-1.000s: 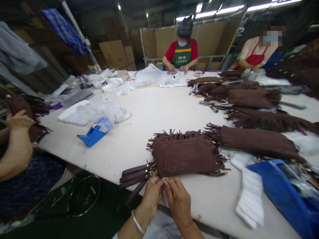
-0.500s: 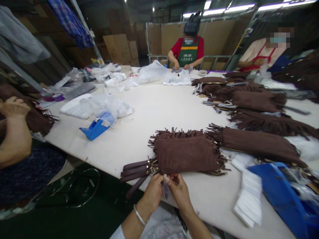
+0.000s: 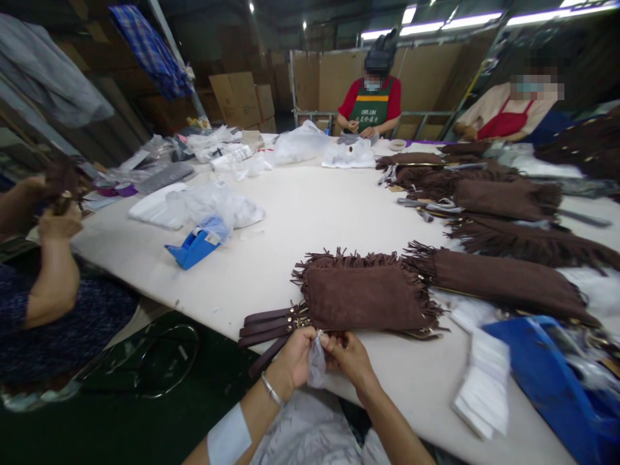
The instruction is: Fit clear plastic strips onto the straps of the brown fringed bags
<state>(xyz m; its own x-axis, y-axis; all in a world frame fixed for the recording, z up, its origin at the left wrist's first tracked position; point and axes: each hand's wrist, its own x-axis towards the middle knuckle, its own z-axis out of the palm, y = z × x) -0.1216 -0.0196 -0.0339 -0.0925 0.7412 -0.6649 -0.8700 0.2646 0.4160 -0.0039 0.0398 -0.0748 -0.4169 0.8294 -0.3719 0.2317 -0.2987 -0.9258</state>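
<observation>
A brown fringed suede bag (image 3: 365,298) lies flat near the table's front edge, with several dark straps (image 3: 266,325) and metal clasps at its left corner. Just below that corner, my left hand (image 3: 299,357) is closed on a small translucent plastic piece (image 3: 317,363) that hangs down between my hands. My right hand (image 3: 349,356) pinches at the top of the same piece, its fingertips close to the left ones. The fingers partly hide the clasp area.
Brown bags (image 3: 504,278) line the right side, beside white sheets (image 3: 484,384) and a blue bin (image 3: 537,374). A blue tape dispenser (image 3: 194,247) and plastic bags (image 3: 227,203) sit left. A person's arm (image 3: 55,271) is at far left; two people work across the table.
The plastic piece between my hands now looks wider and puffed out, and my hands have shifted slightly. At the left, the person has raised the brown item. The view has turned a little left.
</observation>
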